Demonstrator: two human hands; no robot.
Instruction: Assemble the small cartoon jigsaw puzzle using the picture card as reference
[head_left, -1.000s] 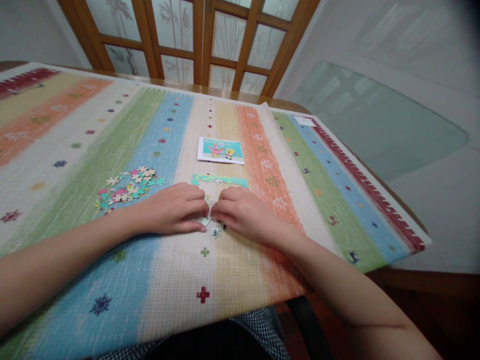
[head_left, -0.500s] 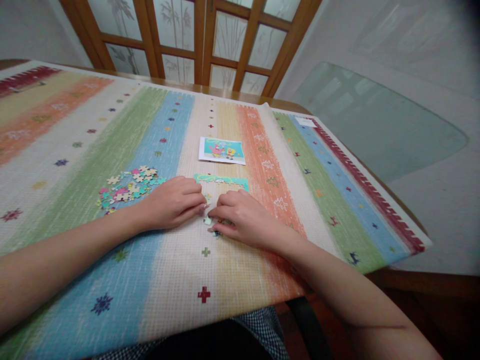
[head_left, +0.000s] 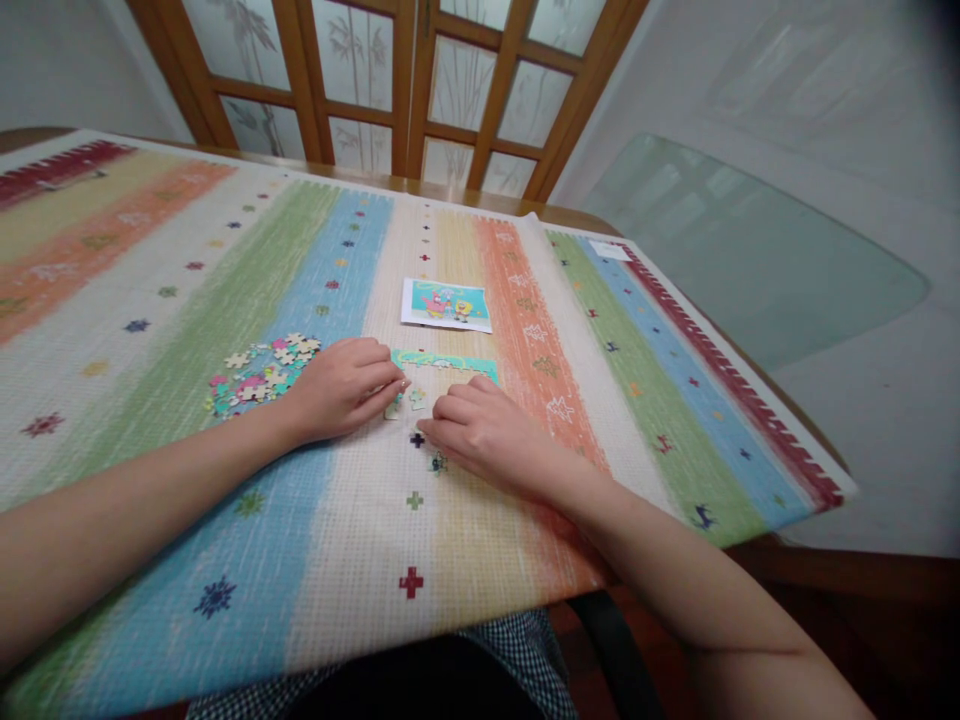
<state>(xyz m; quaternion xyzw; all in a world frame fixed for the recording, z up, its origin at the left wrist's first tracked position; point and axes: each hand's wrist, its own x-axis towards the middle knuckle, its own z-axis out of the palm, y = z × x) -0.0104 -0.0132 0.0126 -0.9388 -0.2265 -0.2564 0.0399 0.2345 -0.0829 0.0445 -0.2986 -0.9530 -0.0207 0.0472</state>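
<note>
My left hand (head_left: 349, 388) is closed in a pinch, its fingertips just below a partly joined strip of jigsaw puzzle (head_left: 450, 363). A pale puzzle piece (head_left: 392, 409) shows beneath those fingers; whether they grip it is not clear. Between the two hands a small loose puzzle piece (head_left: 417, 399) lies on the cloth. My right hand (head_left: 484, 430) rests on the table to the right, its fingers curled together and hiding whatever is in them. Left of my left hand spreads a pile of loose puzzle pieces (head_left: 259, 375), partly covered by the wrist.
Beyond the strip lies a printed picture card (head_left: 448, 304) with cartoon figures. A striped tablecloth (head_left: 360, 560) covers the table. A small white paper (head_left: 609, 250) sits near the far right corner. The table's front edge runs close to my lap.
My hands have moved slightly apart, the left one up toward the strip. The pale piece seen at the right fingertips earlier no longer shows there. The view has shifted a little.
</note>
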